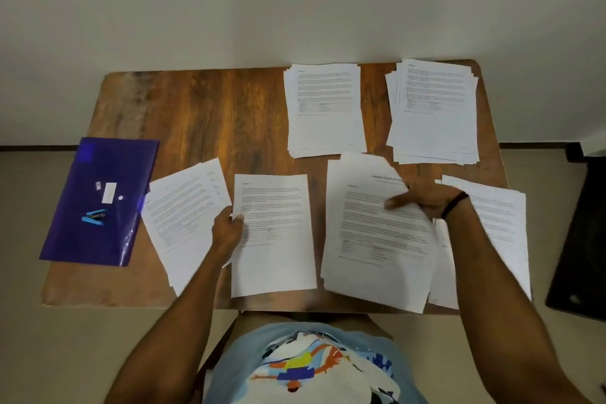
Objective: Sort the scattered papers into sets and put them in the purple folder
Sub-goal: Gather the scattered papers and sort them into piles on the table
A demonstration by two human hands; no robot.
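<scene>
Printed white papers lie in several piles on the wooden table [203,115]. My left hand [227,229] grips the right edge of a small tilted set of sheets [183,216], next to a flat pile [273,239]. My right hand [416,200] pinches the curled top sheet [370,174] above a large front pile [377,246]. Another pile [498,213] lies under my right forearm. Two stacks sit at the back, one in the middle [324,108] and one at the right [434,108]. The purple folder [101,200] lies shut at the left edge.
A small blue stapler [95,217], a white slip [109,192] and tiny bits lie on the folder. The folder overhangs the table's left edge. A dark box [580,239] stands on the floor to the right. A wall runs behind the table.
</scene>
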